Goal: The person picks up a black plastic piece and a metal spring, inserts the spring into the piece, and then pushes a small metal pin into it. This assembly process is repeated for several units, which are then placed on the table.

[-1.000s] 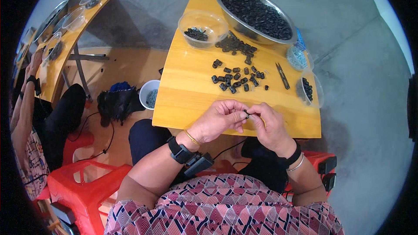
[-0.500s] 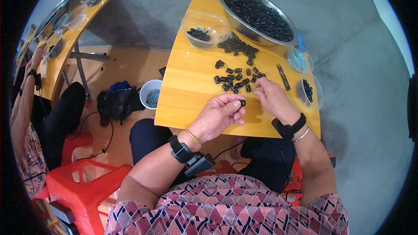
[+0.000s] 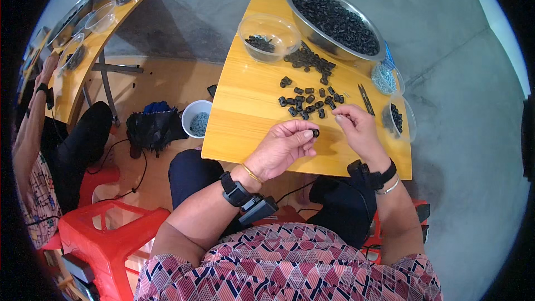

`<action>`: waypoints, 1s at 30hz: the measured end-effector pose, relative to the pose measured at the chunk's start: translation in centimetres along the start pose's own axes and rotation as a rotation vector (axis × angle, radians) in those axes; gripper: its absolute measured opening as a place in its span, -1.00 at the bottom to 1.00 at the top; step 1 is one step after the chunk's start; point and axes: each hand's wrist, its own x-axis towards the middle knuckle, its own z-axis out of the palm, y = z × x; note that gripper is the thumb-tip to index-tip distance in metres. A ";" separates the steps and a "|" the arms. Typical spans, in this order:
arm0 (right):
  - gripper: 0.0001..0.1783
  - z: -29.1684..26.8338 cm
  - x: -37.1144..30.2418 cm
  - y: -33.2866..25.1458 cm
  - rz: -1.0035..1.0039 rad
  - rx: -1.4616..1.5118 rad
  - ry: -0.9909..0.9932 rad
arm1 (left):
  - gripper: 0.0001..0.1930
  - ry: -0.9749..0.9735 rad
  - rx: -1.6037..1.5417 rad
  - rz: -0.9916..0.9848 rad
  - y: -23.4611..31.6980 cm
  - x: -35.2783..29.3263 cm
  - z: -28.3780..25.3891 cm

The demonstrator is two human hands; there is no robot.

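Observation:
Between thumb and fingers, my left hand (image 3: 281, 147) holds a small black barrel-shaped plastic piece (image 3: 316, 132) over the table's near part. My right hand (image 3: 361, 131) is beside it, with thumb and forefinger pinched together; anything between them is too small to make out. Just beyond both hands lie several loose black barrel-shaped pieces (image 3: 310, 100) on the yellow table (image 3: 239, 106). Farther back is a pile of smaller black parts (image 3: 306, 58). A few tiny pale metal bits (image 3: 346, 95) lie near my right fingertips.
A steel basin (image 3: 334, 22) of black parts stands at the back. Clear tubs (image 3: 270, 38) hold black parts or pale blue-grey bits (image 3: 384, 78). Black tweezers (image 3: 365, 99) lie at right. A white bucket (image 3: 196, 118) stands left; another person's arm (image 3: 36, 100) works at a neighbouring table.
My right hand has drawn slightly back toward me, away from the loose pieces, its fingers pinched. The left hand keeps holding the black piece. The whole view has shifted slightly.

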 end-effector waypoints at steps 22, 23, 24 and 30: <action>-0.91 2.4 -2.6 -3.4 0.015 0.504 0.022 | -0.85 -0.024 0.026 0.023 0.0 0.0 -0.3; -0.92 2.6 -2.6 -3.5 -0.031 0.461 0.063 | -0.85 -0.024 0.026 0.023 0.0 0.0 -0.2; -0.92 2.7 -2.6 -3.5 -0.031 0.461 0.063 | -0.85 -0.018 0.028 0.015 0.0 0.0 -0.1; -0.91 2.4 -2.6 -4.5 -0.203 0.220 0.127 | -0.84 -0.024 0.046 0.000 0.1 -0.2 -0.2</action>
